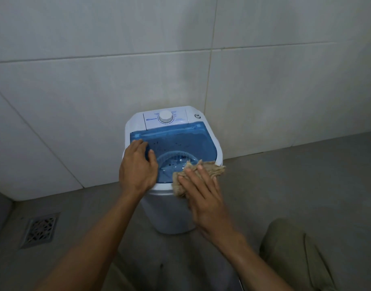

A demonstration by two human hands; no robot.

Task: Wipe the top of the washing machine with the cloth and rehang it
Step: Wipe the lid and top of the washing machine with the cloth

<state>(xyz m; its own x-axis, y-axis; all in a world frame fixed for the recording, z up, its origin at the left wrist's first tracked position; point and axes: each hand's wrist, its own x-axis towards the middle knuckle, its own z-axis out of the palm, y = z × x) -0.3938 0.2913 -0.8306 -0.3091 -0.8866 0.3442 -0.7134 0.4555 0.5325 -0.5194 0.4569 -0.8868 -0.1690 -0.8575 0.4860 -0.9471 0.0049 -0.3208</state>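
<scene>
From the head camera, a small white top-loading washing machine point(169, 206) stands on a grey floor point(285, 185) against a wall of large pale tiles point(96, 80). Its translucent blue lid point(180, 141) is closed, with dark specks scattered over it and a round tub opening showing through. Behind the lid sits a white control panel with a round dial point(165, 116). The left hand point(137, 166) lies flat and spread on the left edge of the lid, fingers loosely splayed, holding nothing. The right hand point(203, 194) presses a crumpled tan cloth point(214, 170) down on the front right corner of the lid, palm and extended fingers on top of it; part of the cloth hangs over the machine's front rim. A metal floor drain point(40, 229) lies at lower left, well apart from the machine. A knee in olive trousers point(291, 255) shows at lower right.
</scene>
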